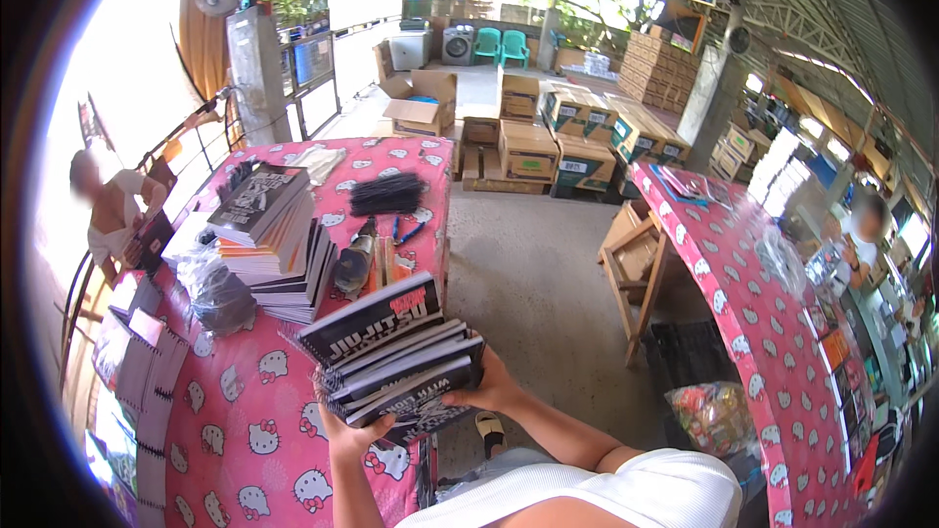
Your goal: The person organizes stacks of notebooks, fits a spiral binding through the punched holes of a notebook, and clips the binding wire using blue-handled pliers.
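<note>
My left hand [354, 435] and my right hand [492, 386] grip a thick stack of black-covered spiral-bound books [396, 357] from both sides. The stack is tilted over the near right edge of the pink table [235, 440]. Its books are fanned unevenly, and wire coils show along the left side. My left thumb rests on the front cover, and my right thumb presses the front cover's right side. Just beyond stands a tall pile of similar books [264, 205], with more books leaning against it. Pliers with blue handles [406, 232] and a bundle of black binding strips [387, 194] lie behind the held stack.
A grey plastic bag [213, 293] sits left of the pile, near several upright spiral-bound books [156, 381]. Cardboard boxes [528, 152] stand on the floor beyond. Another pink-covered table [719, 264] is at right. A person [117, 205] is at far left, another [863, 240] at right.
</note>
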